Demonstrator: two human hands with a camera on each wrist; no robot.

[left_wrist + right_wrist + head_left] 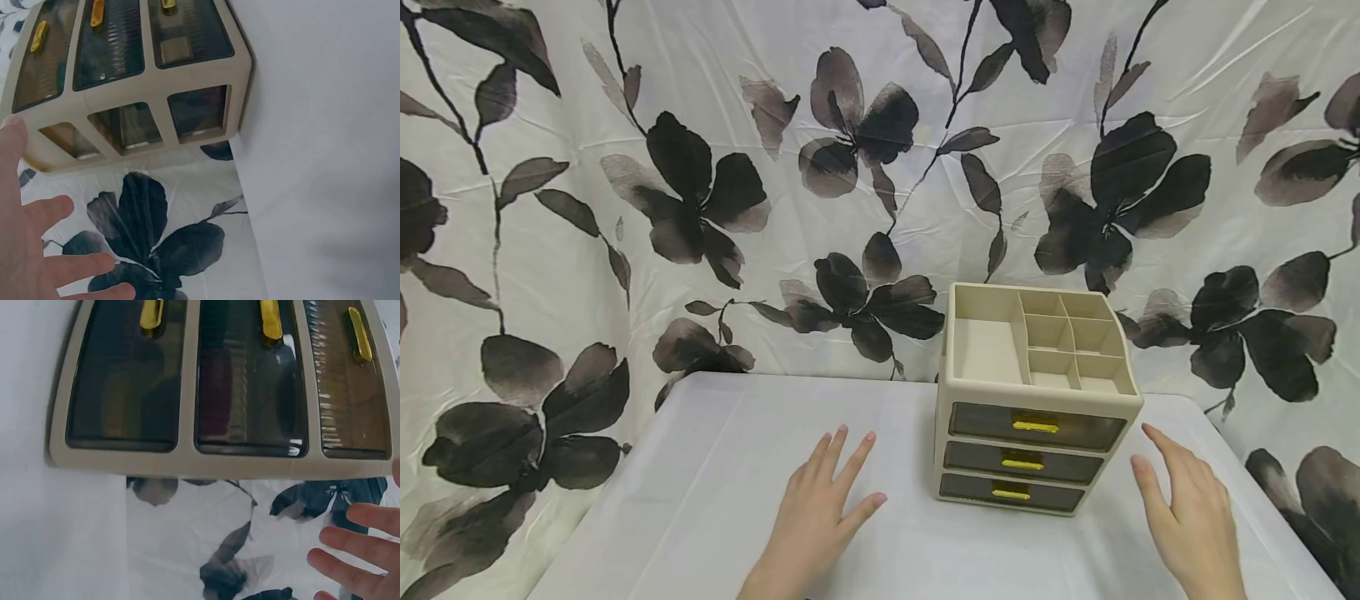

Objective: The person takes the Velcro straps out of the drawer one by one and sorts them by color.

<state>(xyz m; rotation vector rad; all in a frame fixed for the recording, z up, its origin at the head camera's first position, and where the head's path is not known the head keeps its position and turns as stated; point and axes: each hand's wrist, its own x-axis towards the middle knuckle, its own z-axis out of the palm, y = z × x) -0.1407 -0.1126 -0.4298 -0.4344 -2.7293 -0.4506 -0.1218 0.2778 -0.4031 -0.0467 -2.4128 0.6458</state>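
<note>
The box (1037,397) stands upright on the counter (707,475), right of middle, drawers (1078,468) facing near, probably for easy reach. Left hand (820,512) and right hand (1189,510) flank it, each grip empty, fingers apart.

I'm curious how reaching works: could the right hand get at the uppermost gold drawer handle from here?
Probably yes: the right hand looks empty, to the right of the beige three-drawer organizer, and nothing visible blocks its way to the uppermost gold drawer handle on the front.
</note>
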